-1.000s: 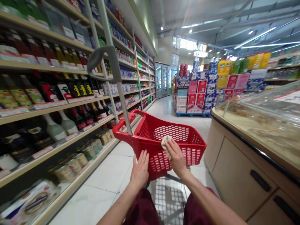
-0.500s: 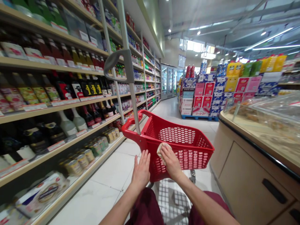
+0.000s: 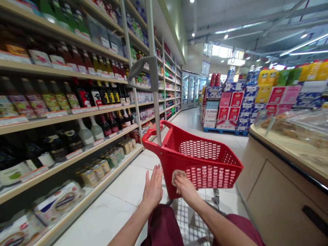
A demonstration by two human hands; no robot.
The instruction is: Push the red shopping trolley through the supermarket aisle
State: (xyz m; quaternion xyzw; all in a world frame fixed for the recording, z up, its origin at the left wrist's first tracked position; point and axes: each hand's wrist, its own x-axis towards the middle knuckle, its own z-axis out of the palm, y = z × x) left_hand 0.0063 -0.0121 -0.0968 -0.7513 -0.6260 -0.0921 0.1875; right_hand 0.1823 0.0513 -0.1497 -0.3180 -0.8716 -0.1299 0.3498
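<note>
A red plastic shopping basket cart with perforated sides stands before me on the floor. A grey pole handle rises from its left end. My right hand presses a pale cloth against the cart's near side wall, left of the holes; its fingers cover part of the cloth. My left hand is held beside the cart's left end, fingers stretched out and holding nothing. Whether its fingertips touch the red plastic I cannot tell.
Shelves of bottles and cans run along the left. A wooden counter with a glass top stands close on the right. Stacked drink boxes sit on a blue pallet further back. My knees are bent below the cart.
My right hand with the cloth has moved lower on the cart's side, from near the rim. The left hand stays outstretched. The whole view has shifted slightly, so the cart sits further right.
</note>
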